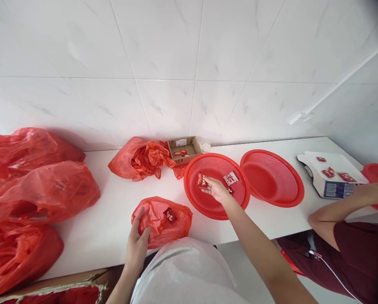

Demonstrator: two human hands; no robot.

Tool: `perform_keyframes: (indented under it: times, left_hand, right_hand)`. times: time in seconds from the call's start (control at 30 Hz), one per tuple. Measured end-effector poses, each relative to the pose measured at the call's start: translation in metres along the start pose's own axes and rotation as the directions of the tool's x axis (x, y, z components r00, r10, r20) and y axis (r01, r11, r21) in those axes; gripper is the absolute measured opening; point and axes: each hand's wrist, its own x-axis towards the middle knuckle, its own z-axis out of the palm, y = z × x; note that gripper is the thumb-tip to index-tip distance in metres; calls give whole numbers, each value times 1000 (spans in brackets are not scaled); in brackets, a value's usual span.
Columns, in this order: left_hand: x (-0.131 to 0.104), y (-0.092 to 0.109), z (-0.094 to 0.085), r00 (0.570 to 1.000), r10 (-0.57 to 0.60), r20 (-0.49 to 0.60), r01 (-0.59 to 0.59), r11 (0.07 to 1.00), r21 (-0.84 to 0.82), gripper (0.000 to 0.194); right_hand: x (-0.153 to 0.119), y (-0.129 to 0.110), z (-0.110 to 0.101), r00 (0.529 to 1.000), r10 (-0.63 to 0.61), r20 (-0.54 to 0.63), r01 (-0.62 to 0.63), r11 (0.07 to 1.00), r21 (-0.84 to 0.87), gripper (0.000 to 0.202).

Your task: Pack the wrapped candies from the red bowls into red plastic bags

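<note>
“SF” (apparently) on cardboard box [189, 159]

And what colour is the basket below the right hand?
That basket is red; see the head view.

White marbled tiles [163, 42] span the top of the frame; a white socket strip [299, 118] sits toward the right, a maroon sleeve [353, 242] at lower right.

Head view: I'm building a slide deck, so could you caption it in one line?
Left hand at an open red bag, right hand holding a red packet at a red basket.
</note>
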Motion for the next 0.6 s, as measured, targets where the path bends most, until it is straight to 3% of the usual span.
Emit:
perform_keyframes:
  times: [0.07,0.13,0.2,0.3,0.43,0.6]
  left_hand:
    - [-1,1,1,1000,-2,19,3,1000,-16,64]
    - [-2,4,3,1000,6,29,-6,1000,-23,63]
    - [-3,7,4,999,21,27,-21,1000,-23,64]
    - [-4,10,5,999,35,29,-34,999,-30,65]
    - [-4,8,2,998,67,11,-67,997,-36,64]
    - [-3,3,-6,998,57,6,-56,996,-72,67]
  right_hand:
    - [-21,-16,2,997,-28,74,5,956,294,35]
    - [-42,-31,4,989,-47,139,-43,814,580,33]
    - [-59,-41,7,986,-48,159,-79,710,700,32]
    - [-75,-47,18,983,-43,180,-97,708,700,31]
    - [-90,-43,56,969,-77,237,-71,825,561,35]
    - [-108,-42,111,861,-185,474,40,953,300,56]
